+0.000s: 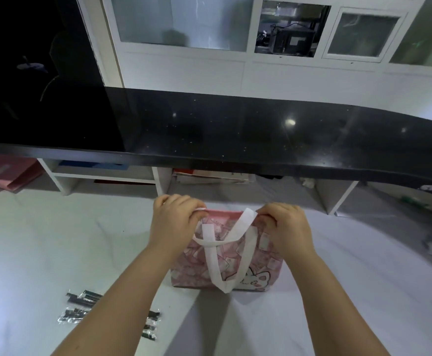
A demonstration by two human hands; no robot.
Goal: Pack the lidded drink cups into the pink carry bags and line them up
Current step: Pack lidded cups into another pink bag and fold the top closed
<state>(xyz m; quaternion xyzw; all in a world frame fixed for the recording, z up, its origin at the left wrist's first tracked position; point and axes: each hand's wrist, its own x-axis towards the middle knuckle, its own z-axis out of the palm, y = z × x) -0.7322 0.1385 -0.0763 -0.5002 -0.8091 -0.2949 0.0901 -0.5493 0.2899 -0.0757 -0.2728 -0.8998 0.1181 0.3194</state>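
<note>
Below centre of the frame, a pink carry bag (226,263) stands upright on a pale sheet-covered surface (55,253), its mouth facing up toward the camera. Left hand (173,222) is closed on the left end of the bag's top rim; right hand (284,227) is closed on the right end, so the two grips sit at opposite ends of the rim's long axis, which runs left to right across the frame. One white handle (222,265) droops down the near face of the bag. Neither hand is nearer: both are already on the bag, and pulling them apart or spreading the rim would probably open the mouth for loading. No lidded cup is visible, and whether the bag already holds one cannot be told. Dark wrapped packets (81,307) lie at lower left. Another pink bag (7,176) lies flat at the left edge, under the black counter (235,129).
</note>
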